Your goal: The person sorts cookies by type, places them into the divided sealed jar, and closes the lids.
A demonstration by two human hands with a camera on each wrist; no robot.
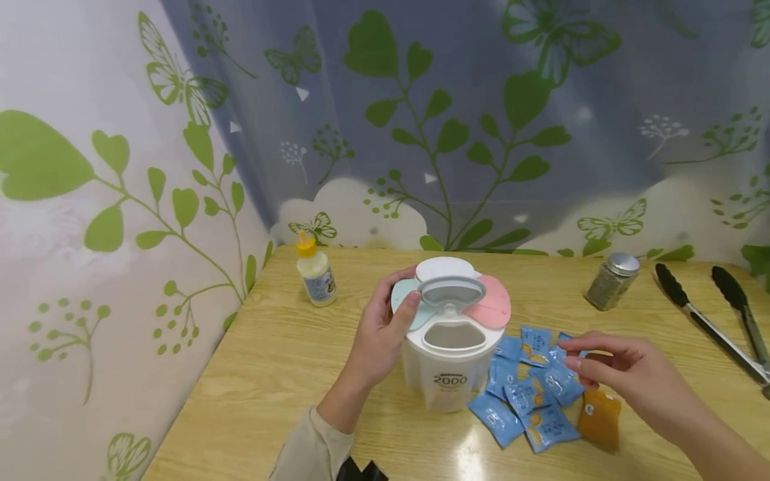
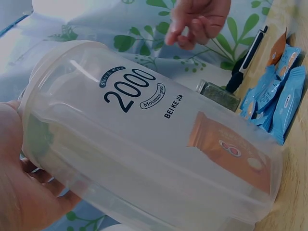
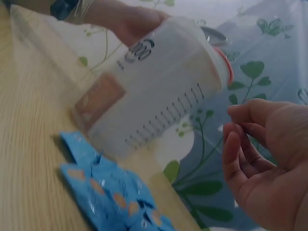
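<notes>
Storage container (image 1: 448, 381), translucent and marked "2000", stands upright on the wooden table (image 1: 252, 401), in the grip of the left hand (image 1: 381, 327). This hand holds it at the upper side: its thumb lies over the mint lid (image 1: 424, 315), while its other fingers go around behind. At the front of the top, 1 grey-lined flap (image 1: 452, 292) is raised and leaves an opening; the pink lid (image 1: 493, 300) lies down on the right side. Through the wall, the left wrist view shows 1 orange packet (image 2: 233, 156) at the bottom of the container.

The right hand (image 1: 628, 381) is bent loosely, with thumb and forefinger apart, and I see nothing held between them. It hangs in the air to the right of the container. Just beside the container is a pile of blue packets (image 1: 529, 395), with 1 more orange packet (image 1: 599, 419) at its right edge.

Farther away, a glass jar (image 1: 610, 284) with silver cap stands near the black-tipped tongs (image 1: 718, 339). On the left stands a yellow-capped bottle (image 1: 317, 277). Behind the table hangs a leaf-patterned cloth (image 1: 397, 220).
</notes>
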